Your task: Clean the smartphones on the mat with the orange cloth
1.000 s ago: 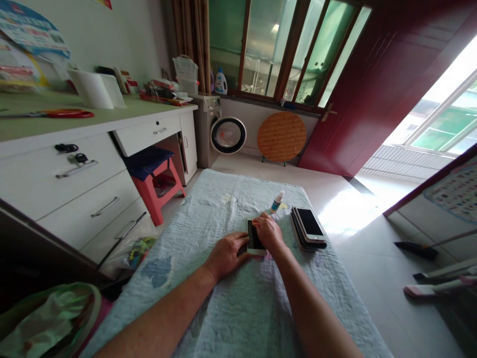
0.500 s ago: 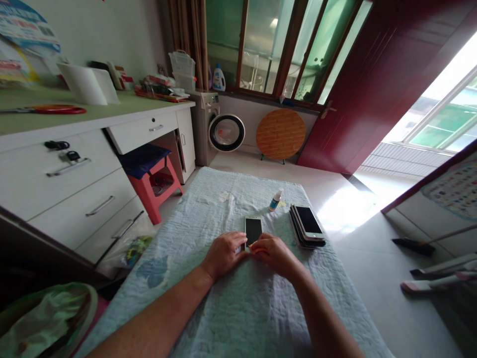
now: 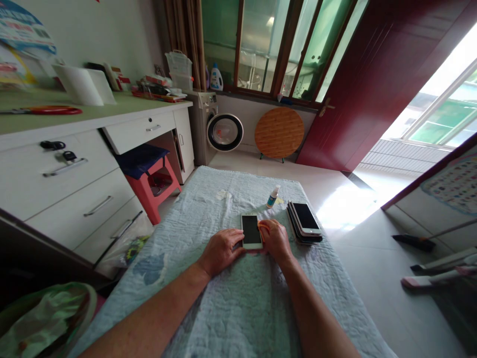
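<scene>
Right hand (image 3: 276, 240) has moved up beside the white rectangular phone (image 3: 250, 232), lower centre, pinching a small orange piece (image 3: 260, 225); left hand (image 3: 222, 248) touches phone, whether gripping I cannot tell.

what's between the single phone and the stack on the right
In the head view, the right hand, holding something orange, lies between the single phone and the stack.

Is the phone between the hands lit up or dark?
Dark. The phone lies face up, and its screen shows plain dark grey with no picture. Whether it's switched off, I can't tell.
</scene>
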